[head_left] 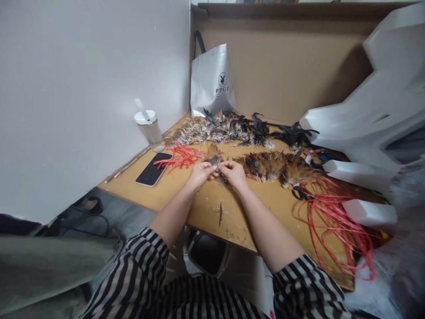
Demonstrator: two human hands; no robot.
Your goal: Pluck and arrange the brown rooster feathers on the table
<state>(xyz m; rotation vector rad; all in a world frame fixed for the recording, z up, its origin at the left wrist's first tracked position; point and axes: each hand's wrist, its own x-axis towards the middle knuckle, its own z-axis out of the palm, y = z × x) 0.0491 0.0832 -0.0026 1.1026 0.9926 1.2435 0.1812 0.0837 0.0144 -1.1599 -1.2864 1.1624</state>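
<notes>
The left hand (199, 175) and right hand (234, 174) pinch 1 feather bunch (214, 158), its middle hidden by fingers (210, 168).

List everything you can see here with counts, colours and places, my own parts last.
Table: one, yellow-brown, centre
Feather bunch: one, brown and grey, between both hands
Other feathers: uncountable, brown, black, pale, table's back and right
Plastic-looking strips: two bundles, red, left and right
Phone: one, black screen, table's left
Lidded cup: one, brownish, white lid, by wall
Bag: one, silver, back
Bin: one, dark inside, under table
Wall: one, whitish, left
Back panel: one, brown, behind
Foam-like parts: several, white, right
Left hand: one, at bunch
Right hand: one, at bunch
Sleeves: two, black-and-grey striped, below
</notes>
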